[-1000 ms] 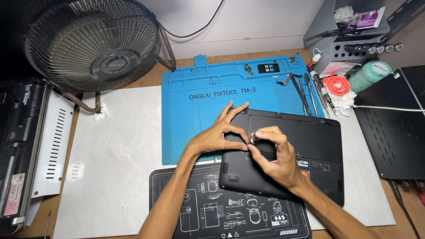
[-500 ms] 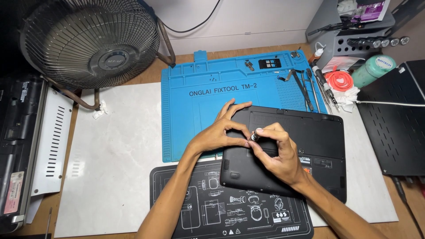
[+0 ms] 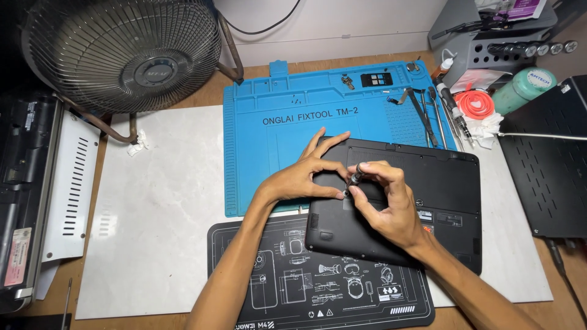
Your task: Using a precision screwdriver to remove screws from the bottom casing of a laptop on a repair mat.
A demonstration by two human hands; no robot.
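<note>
Scanning from 9 o'clock: grey perforated metal panel (image 3: 70, 195) lies at the tabletop's (image 3: 183, 98) left edge, with a wire-caged desk fan (image 3: 125, 52) at 11 o'clock. White marble-pattern mat (image 3: 153, 232) covers the middle; blue silicone repair mat (image 3: 293, 122) sits on it at 12 o'clock, black printed mat (image 3: 287, 287) at 6 o'clock.

Left hand (image 3: 302, 174) rests on the black laptop base (image 3: 422, 195), fingers spread, thumb and forefinger pinched beside the tool tip. Right hand (image 3: 385, 205) is clamped around a small screwdriver (image 3: 353, 180), tilted, tip down on the base near its left edge. Hands touch at the tool. Laptop base lies underside up, at centre-right, overlapping the blue and black mats.

At 1 o'clock: tweezers and loose drivers (image 3: 437, 113), orange coil (image 3: 474, 104), green bottle (image 3: 523, 88). Black perforated cover (image 3: 544, 177) at 3 o'clock.
</note>
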